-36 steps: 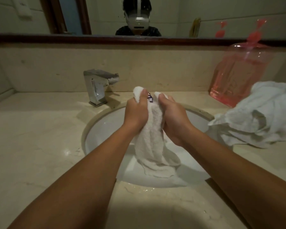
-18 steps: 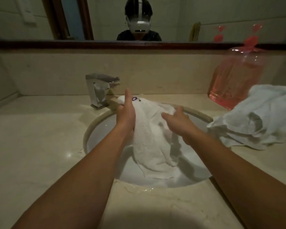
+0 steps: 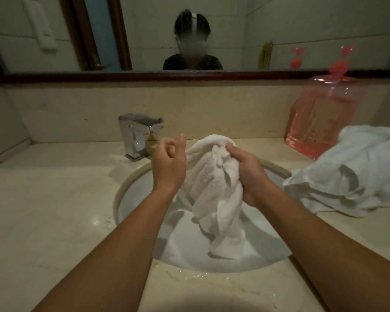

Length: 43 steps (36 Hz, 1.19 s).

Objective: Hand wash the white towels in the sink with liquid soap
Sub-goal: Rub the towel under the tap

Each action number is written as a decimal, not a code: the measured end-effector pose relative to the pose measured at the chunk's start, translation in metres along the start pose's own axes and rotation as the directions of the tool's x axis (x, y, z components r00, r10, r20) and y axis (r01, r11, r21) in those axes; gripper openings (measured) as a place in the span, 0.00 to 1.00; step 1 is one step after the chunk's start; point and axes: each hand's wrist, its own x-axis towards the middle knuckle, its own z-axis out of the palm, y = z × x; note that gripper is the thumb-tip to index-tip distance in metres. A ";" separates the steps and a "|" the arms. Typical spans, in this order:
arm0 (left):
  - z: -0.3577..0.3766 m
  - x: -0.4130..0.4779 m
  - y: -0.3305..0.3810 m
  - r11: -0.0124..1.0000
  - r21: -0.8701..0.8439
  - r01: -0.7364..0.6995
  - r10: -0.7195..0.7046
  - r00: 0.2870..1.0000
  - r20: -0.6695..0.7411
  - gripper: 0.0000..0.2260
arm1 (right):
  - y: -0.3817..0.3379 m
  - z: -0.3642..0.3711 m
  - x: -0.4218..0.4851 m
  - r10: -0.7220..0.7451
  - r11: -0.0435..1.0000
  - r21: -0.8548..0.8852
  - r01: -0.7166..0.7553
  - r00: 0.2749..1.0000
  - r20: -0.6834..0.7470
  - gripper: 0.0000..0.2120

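Gripping a bunched white terry towel (image 3: 214, 183), the right hand (image 3: 250, 174) holds it over the round white sink (image 3: 140, 192), its tail hanging into the basin. The left hand (image 3: 169, 165), fingers loosely curled, sits against the cloth; its hold unclear. Right of both hands, crumpled towels (image 3: 351, 170) heap beside a translucent pink soap pouch (image 3: 320, 122).

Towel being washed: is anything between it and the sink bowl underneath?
Nothing visible. The towel, gripped by the right hand, hangs straight into the sink; its lower end seems to rest on the white bowl.
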 end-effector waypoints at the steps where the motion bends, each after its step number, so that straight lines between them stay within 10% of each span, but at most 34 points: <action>1: 0.001 0.000 -0.001 0.998 -0.049 0.045 -0.040 0.994 0.105 0.23 | -0.003 0.000 -0.001 0.025 0.995 0.093 -0.030 0.998 0.052 0.25; 4: 0.011 -0.005 -0.007 0.972 -0.054 0.229 -0.172 0.847 0.502 0.45 | -0.012 0.000 -0.002 0.054 0.968 0.235 -0.084 0.990 0.133 0.24; 7: 0.014 -0.015 0.004 0.977 0.016 0.213 -0.181 0.785 0.593 0.45 | -0.015 -0.003 -0.001 0.044 0.961 0.265 -0.076 0.991 0.126 0.24; 10: 0.011 -0.013 0.009 0.958 -0.026 0.287 -0.230 0.817 0.528 0.43 | -0.015 -0.008 0.002 0.071 0.980 0.186 -0.068 0.997 -0.007 0.26; 15: 0.016 0.013 -0.017 0.870 -0.225 0.438 -0.370 0.883 0.289 0.44 | -0.006 0.002 0.005 -0.207 0.892 -0.448 0.054 0.932 -0.299 0.21; 19: 0.024 -0.013 0.017 0.971 -0.141 0.194 -0.175 0.975 0.140 0.27 | 0.011 0.048 -0.004 -0.173 0.924 -0.375 0.071 0.953 -0.248 0.26; 27: 0.034 -0.031 0.033 0.987 -0.121 0.102 -0.078 0.979 0.191 0.26 | -0.003 0.050 0.002 -0.145 0.968 -0.242 0.067 0.937 -0.319 0.18; 38: 0.040 -0.036 0.038 0.953 -0.168 0.251 -0.191 0.932 0.309 0.24 | -0.005 0.032 0.008 -0.098 0.965 -0.262 0.016 0.947 -0.306 0.22; 43: 0.033 -0.018 0.024 0.722 -0.394 0.569 -0.483 0.822 0.303 0.32 | 0.003 0.016 0.008 -0.220 0.852 -0.524 -0.022 0.892 -0.394 0.14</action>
